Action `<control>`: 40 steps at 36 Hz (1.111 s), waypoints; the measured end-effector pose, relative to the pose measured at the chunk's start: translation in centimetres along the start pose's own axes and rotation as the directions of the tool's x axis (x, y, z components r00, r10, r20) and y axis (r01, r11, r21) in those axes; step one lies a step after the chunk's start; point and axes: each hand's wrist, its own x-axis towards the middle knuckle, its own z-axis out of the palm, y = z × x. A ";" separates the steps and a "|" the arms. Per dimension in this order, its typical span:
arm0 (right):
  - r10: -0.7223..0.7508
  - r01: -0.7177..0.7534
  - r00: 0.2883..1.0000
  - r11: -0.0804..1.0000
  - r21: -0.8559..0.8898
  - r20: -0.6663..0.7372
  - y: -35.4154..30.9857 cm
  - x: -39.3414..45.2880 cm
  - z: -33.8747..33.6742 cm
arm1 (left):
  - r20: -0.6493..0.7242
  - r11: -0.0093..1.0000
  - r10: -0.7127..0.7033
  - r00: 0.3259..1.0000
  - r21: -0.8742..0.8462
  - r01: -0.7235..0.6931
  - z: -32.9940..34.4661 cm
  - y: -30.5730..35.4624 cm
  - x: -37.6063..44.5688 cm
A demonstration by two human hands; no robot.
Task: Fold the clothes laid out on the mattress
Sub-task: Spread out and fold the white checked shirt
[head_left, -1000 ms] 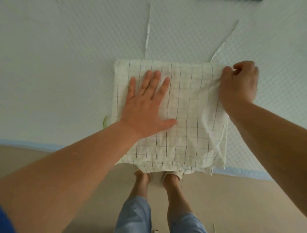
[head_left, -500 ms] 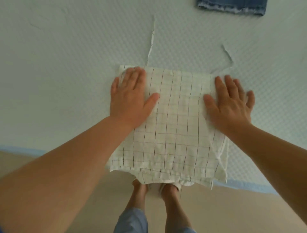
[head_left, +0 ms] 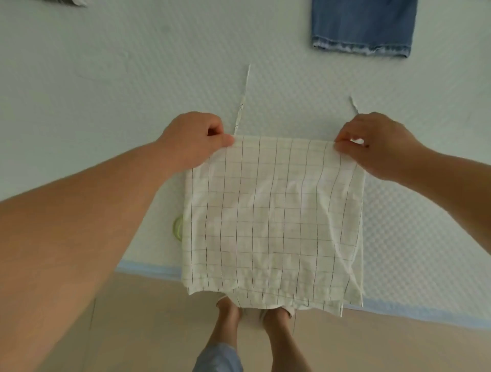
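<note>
A white garment with a thin dark grid pattern (head_left: 273,217) lies folded into a rough square at the near edge of the mattress (head_left: 106,79), its lower hem hanging over the edge. My left hand (head_left: 194,138) pinches its far left corner. My right hand (head_left: 377,146) pinches its far right corner. Two thin white straps (head_left: 243,98) run from the far edge onto the mattress.
A folded blue denim piece (head_left: 362,26) lies at the far right of the mattress. A grey item (head_left: 66,2) shows at the top left edge. A small green loop (head_left: 177,228) peeks out left of the garment. The floor (head_left: 132,318) and my feet are below.
Both hands went from pressing flat on the garment to pinching its two far corners. The view tilted up, so more of the denim shows.
</note>
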 end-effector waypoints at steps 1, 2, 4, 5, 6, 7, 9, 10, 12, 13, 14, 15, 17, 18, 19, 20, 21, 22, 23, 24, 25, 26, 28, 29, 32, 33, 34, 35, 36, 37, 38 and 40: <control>0.001 -0.001 1.000 1.000 -0.009 -0.004 0.1 0.0 0.2 | -0.033 1.000 0.000 0.999 -0.030 -0.001 0.2 0.0 -0.3; 0.006 -0.006 1.000 1.000 -0.028 0.009 0.1 0.1 0.6 | -0.054 1.000 0.001 0.999 -0.030 -0.003 0.4 0.0 -0.5; 0.017 -0.014 0.999 0.997 -0.079 0.037 0.1 0.4 1.2 | -0.081 1.000 -0.002 0.997 0.022 0.004 0.8 -0.2 -0.6; 0.024 -0.021 0.999 0.995 -0.097 0.037 -0.1 0.7 1.3 | -0.100 0.999 -0.010 0.995 0.050 0.015 0.9 -0.3 -0.6; 0.033 -0.029 0.999 0.993 -0.111 0.030 -0.4 0.8 1.4 | -0.129 0.997 -0.013 0.992 0.073 0.023 0.9 -0.2 -0.6; 0.036 -0.034 0.999 0.992 -0.125 0.014 -0.6 0.9 1.5 | -0.167 0.995 -0.009 0.986 0.100 0.026 1.0 0.0 -0.6; 0.034 -0.042 0.998 0.989 -0.143 -0.054 -1.2 0.5 1.8 | -0.265 0.982 0.031 0.964 0.189 0.021 1.3 0.6 -1.1; 0.039 -0.053 0.994 0.990 -0.129 -0.103 -1.6 0.0 1.9 | -0.305 0.975 0.065 0.950 0.221 0.004 1.7 1.1 -1.7; 0.017 -0.032 0.982 0.997 -0.075 -0.190 -3.3 -1.7 2.5 | -0.325 0.964 0.192 0.926 0.237 -0.116 3.0 2.6 -3.6; -0.017 0.005 0.979 0.998 -0.061 -0.203 -4.4 -2.8 3.2 | -0.299 0.947 0.271 0.915 0.252 -0.199 4.1 3.5 -4.8; -0.060 0.049 0.981 0.997 -0.067 -0.183 -5.6 -3.9 4.1 | -0.248 0.925 0.335 0.909 0.273 -0.266 5.3 4.2 -6.0; -0.100 0.089 0.987 0.992 -0.091 -0.127 -6.5 -4.9 5.2 | -0.174 0.907 0.361 0.916 0.296 -0.301 6.6 4.7 -7.0; -0.104 0.109 0.994 0.981 -0.160 0.039 -7.1 -6.5 7.5 | -0.016 0.898 0.284 0.959 0.354 -0.260 8.9 4.4 -8.1; -0.063 0.082 0.993 0.975 -0.205 0.101 -6.4 -7.1 8.5 | 0.039 0.891 0.219 0.975 0.400 -0.216 9.9 3.7 -8.2; -0.013 0.049 0.990 0.965 -0.257 0.139 -5.3 -7.8 9.4 | 0.070 0.874 0.177 0.982 0.447 -0.190 10.6 2.8 -8.3; 0.024 0.026 0.987 0.950 -0.311 0.157 -4.0 -8.5 10.1 | 0.082 0.856 0.163 0.983 0.483 -0.183 11.2 2.0 -8.2; 0.045 0.018 0.985 0.934 -0.357 0.166 -2.7 -9.2 10.5 | 0.085 0.847 0.162 0.983 0.500 -0.183 11.7 1.3 -8.2; 0.056 0.019 0.983 0.918 -0.396 0.176 -1.6 -9.9 10.7 | 0.087 0.845 0.164 0.983 0.502 -0.185 12.0 1.0 -8.1; 0.064 0.025 0.979 0.905 -0.425 0.195 -0.8 -10.5 10.8 | 0.098 0.844 0.165 0.982 0.502 -0.191 12.1 0.8 -7.9; 0.068 0.036 0.973 0.899 -0.436 0.219 -0.3 -11.2 10.8 | 0.113 0.843 0.161 0.981 0.502 -0.196 12.0 0.8 -7.8; 0.065 0.044 0.970 0.899 -0.436 0.234 0.0 -11.8 10.7 | 0.124 0.842 0.156 0.980 0.502 -0.197 11.8 1.0 -7.8; 0.064 0.045 0.970 0.902 -0.429 0.236 0.3 -12.3 10.5 | 0.128 0.842 0.151 0.980 0.503 -0.196 11.6 1.1 -7.9; 0.069 0.029 0.973 0.911 -0.410 0.222 0.2 -13.4 9.9 | 0.127 0.843 0.148 0.981 0.502 -0.193 11.2 1.6 -8.6; 0.060 0.026 0.977 0.918 -0.395 0.204 -0.1 -14.0 9.7 | 0.124 0.841 0.178 0.976 0.496 -0.216 11.2 1.8 -9.5; -0.078 0.132 0.981 0.940 -0.315 0.178 -1.5 -16.0 10.0 | 0.193 0.806 0.305 0.933 0.469 -0.361 12.2 1.5 -14.0; -0.142 0.197 0.971 0.930 -0.311 0.193 -1.6 -16.7 10.5 | 0.244 0.790 0.299 0.923 0.479 -0.383 12.5 0.8 -15.6; -0.187 0.253 0.957 0.911 -0.326 0.220 -1.5 -17.3 11.0 | 0.296 0.777 0.259 0.919 0.501 -0.380 12.8 0.0 -16.9; -0.206 0.290 0.944 0.889 -0.353 0.257 -1.1 -18.0 11.4 | 0.338 0.764 0.203 0.919 0.532 -0.364 12.9 -1.0 -18.0; -0.202 0.306 0.936 0.872 -0.382 0.290 -0.6 -18.6 11.7 | 0.356 0.756 0.158 0.921 0.556 -0.345 13.0 -1.9 -18.9; -0.188 0.306 0.933 0.863 -0.402 0.307 0.2 -19.0 11.9 | 0.349 0.762 0.138 0.927 0.560 -0.324 12.9 -2.8 -19.6; -0.174 0.297 0.935 0.862 -0.411 0.310 0.8 -19.3 11.9 | 0.331 0.779 0.132 0.934 0.548 -0.304 12.7 -3.5 -20.3; -0.167 0.294 0.934 0.860 -0.417 0.315 1.6 -19.8 11.5 | 0.309 0.811 0.149 0.939 0.504 -0.295 12.1 -4.3 -22.0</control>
